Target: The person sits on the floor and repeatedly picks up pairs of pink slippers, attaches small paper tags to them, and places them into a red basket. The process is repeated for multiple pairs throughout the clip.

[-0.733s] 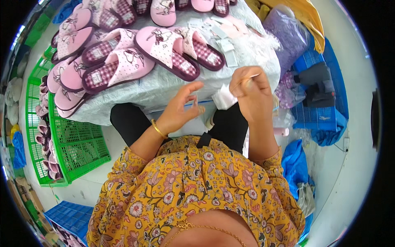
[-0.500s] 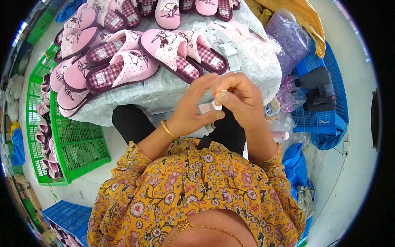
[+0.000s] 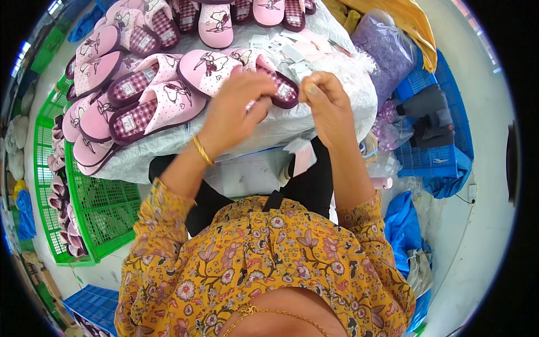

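Observation:
My left hand [image 3: 238, 104], slightly blurred, is over a pair of pink slippers [image 3: 210, 72] near the table's front edge. Its thumb and fingers are apart, and nothing shows held between them. To its right, my right hand [image 3: 327, 104] is closed in a pinch beside the toe-less end of the pair's dark checked sole. Whatever sits in that pinch is too small to make out. Below the hands, a pink and white card tag [image 3: 302, 156] shows against my right thigh; whether it hangs or rests there I cannot tell.
More pink slippers [image 3: 132, 121] crowd the left and back of the covered table [image 3: 342, 121]. Loose card tags [image 3: 292, 53] lie at its right. A green crate [image 3: 104, 210] of slippers stands left. At right are a blue crate [image 3: 429, 160] and a purple-filled plastic bag [image 3: 382, 50].
My left hand has moved left and up from beside my right hand to the slippers. My right hand has shifted slightly up, still pinched. The tag now shows clear of my hands, lower down.

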`<move>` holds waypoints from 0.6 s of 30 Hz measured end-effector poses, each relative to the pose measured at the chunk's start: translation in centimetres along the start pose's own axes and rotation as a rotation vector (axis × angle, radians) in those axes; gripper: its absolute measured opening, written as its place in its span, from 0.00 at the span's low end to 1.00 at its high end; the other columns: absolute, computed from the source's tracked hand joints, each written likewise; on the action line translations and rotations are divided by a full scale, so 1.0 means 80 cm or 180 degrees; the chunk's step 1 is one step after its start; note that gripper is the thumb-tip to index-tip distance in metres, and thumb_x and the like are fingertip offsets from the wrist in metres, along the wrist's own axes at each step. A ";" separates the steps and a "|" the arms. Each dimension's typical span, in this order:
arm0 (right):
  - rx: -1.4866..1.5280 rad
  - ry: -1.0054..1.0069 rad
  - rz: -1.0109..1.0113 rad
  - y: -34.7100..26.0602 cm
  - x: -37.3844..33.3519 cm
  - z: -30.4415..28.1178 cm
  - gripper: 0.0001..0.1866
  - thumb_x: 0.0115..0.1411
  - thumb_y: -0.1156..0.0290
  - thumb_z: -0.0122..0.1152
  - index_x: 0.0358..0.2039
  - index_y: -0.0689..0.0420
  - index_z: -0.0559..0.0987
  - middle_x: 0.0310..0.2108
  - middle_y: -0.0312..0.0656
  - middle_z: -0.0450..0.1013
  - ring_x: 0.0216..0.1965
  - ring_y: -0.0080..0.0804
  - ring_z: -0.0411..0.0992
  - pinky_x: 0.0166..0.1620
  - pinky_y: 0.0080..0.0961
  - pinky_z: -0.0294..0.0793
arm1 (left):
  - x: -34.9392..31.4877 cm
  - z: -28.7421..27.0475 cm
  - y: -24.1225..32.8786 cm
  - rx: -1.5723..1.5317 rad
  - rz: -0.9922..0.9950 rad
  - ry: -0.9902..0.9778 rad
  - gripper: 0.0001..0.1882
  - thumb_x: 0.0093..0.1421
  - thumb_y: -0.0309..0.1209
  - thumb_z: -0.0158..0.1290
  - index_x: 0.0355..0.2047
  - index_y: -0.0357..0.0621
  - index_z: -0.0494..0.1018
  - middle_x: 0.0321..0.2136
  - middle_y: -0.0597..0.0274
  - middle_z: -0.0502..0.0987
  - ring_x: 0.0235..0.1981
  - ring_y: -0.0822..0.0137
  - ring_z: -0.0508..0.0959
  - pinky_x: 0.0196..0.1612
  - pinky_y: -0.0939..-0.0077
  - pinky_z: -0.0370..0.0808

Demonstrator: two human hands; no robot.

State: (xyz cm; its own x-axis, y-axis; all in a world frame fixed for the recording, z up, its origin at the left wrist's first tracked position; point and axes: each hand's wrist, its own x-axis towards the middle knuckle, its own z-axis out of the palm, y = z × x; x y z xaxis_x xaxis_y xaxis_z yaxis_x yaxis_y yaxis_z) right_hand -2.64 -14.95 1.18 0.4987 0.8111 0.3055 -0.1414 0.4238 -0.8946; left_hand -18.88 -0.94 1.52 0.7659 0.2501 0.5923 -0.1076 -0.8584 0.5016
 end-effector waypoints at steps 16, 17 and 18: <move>-0.1847 0.0214 0.0839 0.113 0.065 -0.014 0.11 0.55 0.75 0.64 0.39 0.62 0.75 0.27 0.41 0.76 0.28 0.29 0.75 0.34 0.25 0.73 | 0.069 0.021 -0.101 0.1532 -0.0388 -0.1415 0.08 0.52 0.30 0.55 0.28 0.39 0.79 0.56 0.55 0.71 0.58 0.56 0.69 0.58 0.64 0.68; -0.2021 0.0126 0.0862 0.113 0.065 -0.015 0.12 0.55 0.75 0.65 0.39 0.62 0.75 0.26 0.42 0.77 0.28 0.31 0.76 0.34 0.27 0.74 | 0.070 0.022 -0.103 0.1538 -0.0347 -0.1456 0.08 0.51 0.29 0.56 0.29 0.39 0.80 0.56 0.53 0.71 0.58 0.55 0.68 0.59 0.64 0.68; -0.2197 0.0029 0.0879 0.110 0.065 -0.016 0.13 0.54 0.75 0.65 0.39 0.61 0.75 0.26 0.42 0.77 0.28 0.32 0.76 0.34 0.28 0.74 | 0.071 0.022 -0.104 0.1547 -0.0309 -0.1489 0.08 0.51 0.29 0.56 0.29 0.39 0.81 0.57 0.52 0.70 0.59 0.54 0.68 0.59 0.64 0.68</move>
State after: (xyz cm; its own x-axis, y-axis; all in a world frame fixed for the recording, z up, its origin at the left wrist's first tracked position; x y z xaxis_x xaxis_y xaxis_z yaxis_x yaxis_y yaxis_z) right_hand -0.19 -7.53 -5.48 0.5304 0.8468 0.0396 0.3053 -0.1472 -0.9408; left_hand -12.48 6.84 -0.41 0.9630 0.2099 0.1692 0.1886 -0.9729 0.1337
